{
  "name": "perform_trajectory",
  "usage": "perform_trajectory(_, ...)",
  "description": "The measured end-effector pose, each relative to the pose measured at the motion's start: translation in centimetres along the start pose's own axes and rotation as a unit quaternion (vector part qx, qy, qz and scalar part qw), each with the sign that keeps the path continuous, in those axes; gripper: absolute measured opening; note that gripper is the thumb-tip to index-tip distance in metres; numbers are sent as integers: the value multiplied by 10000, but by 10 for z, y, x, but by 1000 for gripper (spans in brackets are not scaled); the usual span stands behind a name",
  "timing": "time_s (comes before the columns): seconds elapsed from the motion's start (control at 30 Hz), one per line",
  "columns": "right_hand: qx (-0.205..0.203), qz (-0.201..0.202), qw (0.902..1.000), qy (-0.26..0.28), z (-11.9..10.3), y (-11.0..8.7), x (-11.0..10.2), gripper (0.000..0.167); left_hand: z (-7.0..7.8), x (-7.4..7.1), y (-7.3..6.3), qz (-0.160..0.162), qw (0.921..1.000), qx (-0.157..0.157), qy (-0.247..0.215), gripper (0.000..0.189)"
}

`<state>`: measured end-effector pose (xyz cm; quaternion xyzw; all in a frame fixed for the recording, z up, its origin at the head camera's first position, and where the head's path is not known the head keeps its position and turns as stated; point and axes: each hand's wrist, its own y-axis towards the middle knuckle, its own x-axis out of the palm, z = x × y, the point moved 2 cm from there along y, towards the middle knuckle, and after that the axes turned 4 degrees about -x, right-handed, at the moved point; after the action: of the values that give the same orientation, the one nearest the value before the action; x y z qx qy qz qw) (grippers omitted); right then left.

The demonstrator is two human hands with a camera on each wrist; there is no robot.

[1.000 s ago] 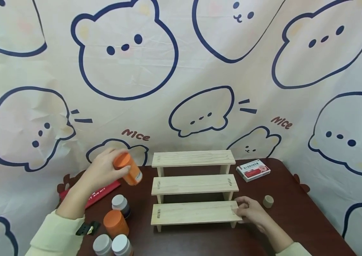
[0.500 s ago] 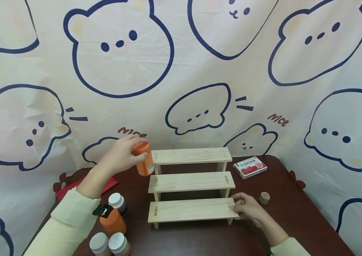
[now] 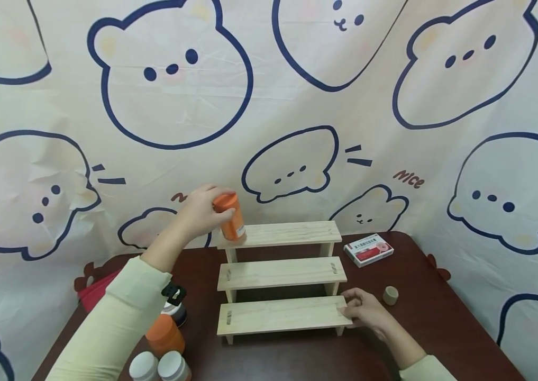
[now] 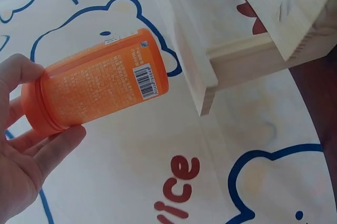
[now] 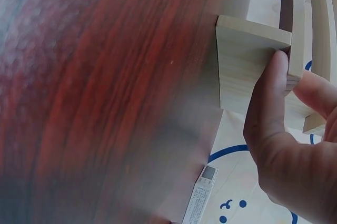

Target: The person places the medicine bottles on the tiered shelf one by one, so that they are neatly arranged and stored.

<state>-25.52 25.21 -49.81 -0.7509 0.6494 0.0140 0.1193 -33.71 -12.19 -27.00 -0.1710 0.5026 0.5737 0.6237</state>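
My left hand (image 3: 202, 211) grips an orange bottle (image 3: 231, 219) by its lid, fingers and thumb around it. The bottle is just above the left end of the top board of a three-tier wooden step shelf (image 3: 280, 272). In the left wrist view a small gap shows between the base of the orange bottle (image 4: 105, 79) and the shelf (image 4: 195, 61). My right hand (image 3: 368, 315) pinches the right end of the lowest board. The right wrist view shows thumb and finger on opposite faces of that board (image 5: 297, 34).
Left of the shelf stand another orange bottle (image 3: 165, 336), two white-lidded jars (image 3: 144, 366) and a dark white-capped jar (image 3: 176, 313), partly behind my sleeve. A red pouch (image 3: 97, 291) lies behind. Right are a medicine box (image 3: 368, 250) and a small beige cylinder (image 3: 390, 295).
My left hand has carried the orange bottle right and up, from beside the shelf to over the top board's left end. The right hand keeps its hold on the lowest board.
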Motion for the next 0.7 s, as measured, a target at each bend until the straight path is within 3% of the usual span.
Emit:
perform_trajectory(0.43,-43,-130,9999,12,-5,4,1,50,-7,16,6,-156,9995,-162,-238,40)
perform_trajectory(0.7,0,-234,9997,-9,-3,2,0,48,-6,26,8,-151,9987,-48,-475,41)
